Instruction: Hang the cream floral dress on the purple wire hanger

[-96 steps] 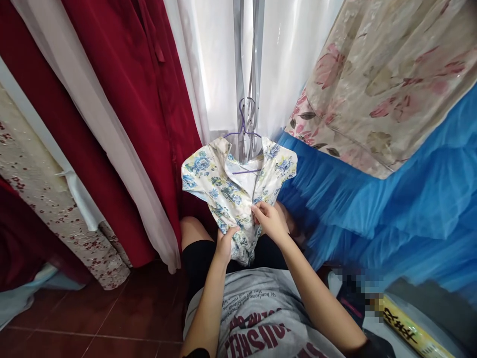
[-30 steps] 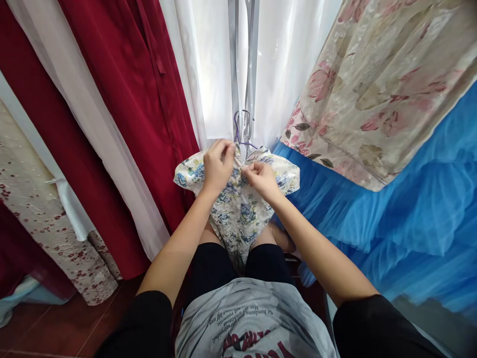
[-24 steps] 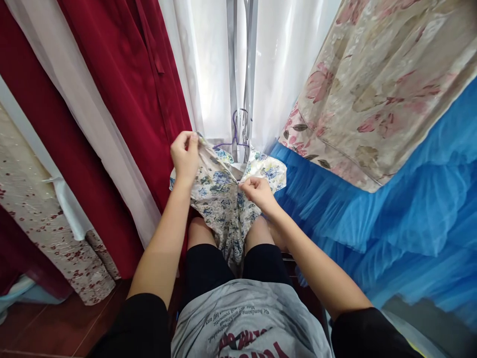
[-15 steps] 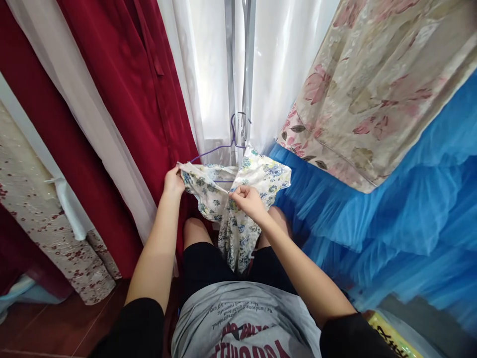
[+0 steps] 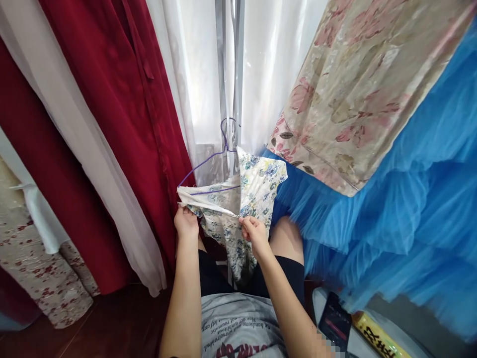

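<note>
1. Two hands stretch a floral dress [image 5: 257,186] edge, running 9 to 3 o'clock; its hem hangs toward 6.
2. Left hand [image 5: 186,223] fingers pinch the left end; right hand [image 5: 253,231] fingers pinch the right end.
3. Purple wire hanger [image 5: 208,164], hook at 12 o'clock, carries one dress shoulder.

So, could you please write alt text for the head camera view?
Both hands, left hand and right hand, grip a white blue-flowered garment half off a purple wire hanger. Red curtains hang left, blue tulle right.
</note>
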`<state>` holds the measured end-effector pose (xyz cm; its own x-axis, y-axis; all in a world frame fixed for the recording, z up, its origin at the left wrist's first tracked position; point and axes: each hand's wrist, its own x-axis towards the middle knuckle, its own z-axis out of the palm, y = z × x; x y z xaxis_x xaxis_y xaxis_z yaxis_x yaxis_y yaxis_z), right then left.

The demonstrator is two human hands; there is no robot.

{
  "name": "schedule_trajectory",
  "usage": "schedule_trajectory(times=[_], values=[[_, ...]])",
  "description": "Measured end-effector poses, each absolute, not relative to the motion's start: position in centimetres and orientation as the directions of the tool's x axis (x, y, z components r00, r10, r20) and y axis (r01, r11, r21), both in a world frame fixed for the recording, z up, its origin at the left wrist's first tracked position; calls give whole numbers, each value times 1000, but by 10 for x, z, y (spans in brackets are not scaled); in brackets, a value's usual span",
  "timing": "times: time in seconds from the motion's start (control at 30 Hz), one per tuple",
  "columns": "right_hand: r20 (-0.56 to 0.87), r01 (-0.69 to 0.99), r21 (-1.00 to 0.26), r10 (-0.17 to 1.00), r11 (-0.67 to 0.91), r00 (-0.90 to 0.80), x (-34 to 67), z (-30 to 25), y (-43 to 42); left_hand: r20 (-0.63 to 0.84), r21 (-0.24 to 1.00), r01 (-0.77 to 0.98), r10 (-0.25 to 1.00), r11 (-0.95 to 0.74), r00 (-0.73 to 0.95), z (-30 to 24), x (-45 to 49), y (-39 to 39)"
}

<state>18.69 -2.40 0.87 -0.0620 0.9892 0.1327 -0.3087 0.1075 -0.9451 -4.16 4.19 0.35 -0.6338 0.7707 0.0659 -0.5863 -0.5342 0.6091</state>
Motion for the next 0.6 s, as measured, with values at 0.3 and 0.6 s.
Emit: schedule_trajectory(times=[0.3,0.6], values=[[67,-333,-941,998,69,18,197,-9,-23,-28,578,-596,716,-558,-697,-24,-33,1],[90,-179,-980,996,91,15,202,-18,-21,289,699,-546,880,-463,-376,20,17,-36]])
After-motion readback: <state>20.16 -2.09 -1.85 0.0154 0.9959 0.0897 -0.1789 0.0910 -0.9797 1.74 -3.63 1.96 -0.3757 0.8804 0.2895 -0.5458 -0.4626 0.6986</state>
